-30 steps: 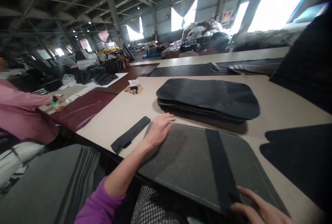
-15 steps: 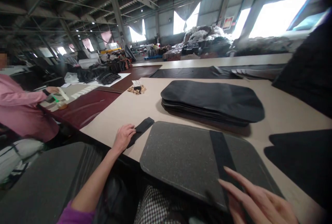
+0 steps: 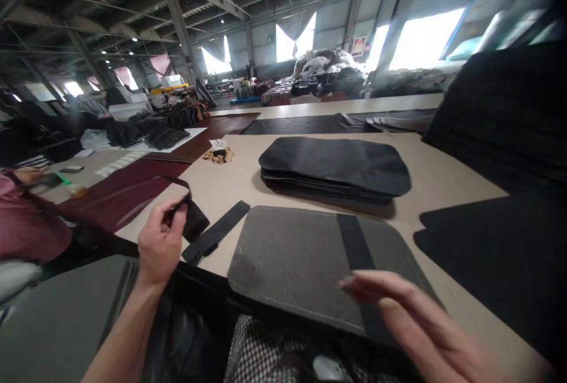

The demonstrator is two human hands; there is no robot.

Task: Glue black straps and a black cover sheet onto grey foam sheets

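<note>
My left hand [image 3: 162, 238] is raised over the table's near left edge, its fingers pinching a bent black strip [image 3: 197, 220] that hangs in a loop. Below it, more black strips [image 3: 221, 232] lie on the table. A dark grey rounded panel [image 3: 283, 259] lies flat in front of me, with one black strip [image 3: 354, 241] laid across its right part. My right hand [image 3: 411, 318] hovers over the near end of that strip, blurred by motion. Its fingers are stretched out, with nothing visible in them.
Behind the panel stands a stack of black rounded pieces [image 3: 332, 164]. Dark sheets [image 3: 482, 247] lie at the right, and a small pile of scraps [image 3: 218, 152] sits farther back. A co-worker's pink sleeve [image 3: 26, 217] shows at the left. Grey panels [image 3: 62, 312] are at my lower left.
My left hand has lifted a black strip off the others and moved left with it. My right hand has risen from the strip on the panel. The view has turned slightly right.
</note>
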